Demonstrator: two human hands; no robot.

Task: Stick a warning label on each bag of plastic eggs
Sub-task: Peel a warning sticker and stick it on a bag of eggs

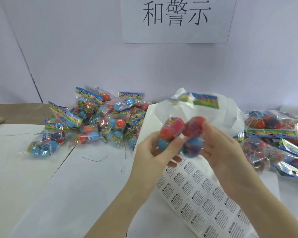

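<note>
A clear bag of plastic eggs (182,129) with a colourful header card is held up above the table between both hands. My left hand (153,155) grips its lower left side, thumb across the front. My right hand (225,150) holds its right side, thumb on a red egg. Below lies a sheet of warning labels (201,198), many small white stickers in rows. Whether a label is on the held bag cannot be made out.
A pile of egg bags (89,121) lies at the back left of the white table (62,186). Another heap of bags (279,140) lies at the right. A white plastic bag (230,114) sits behind my hands. A paper sign hangs on the wall (175,19).
</note>
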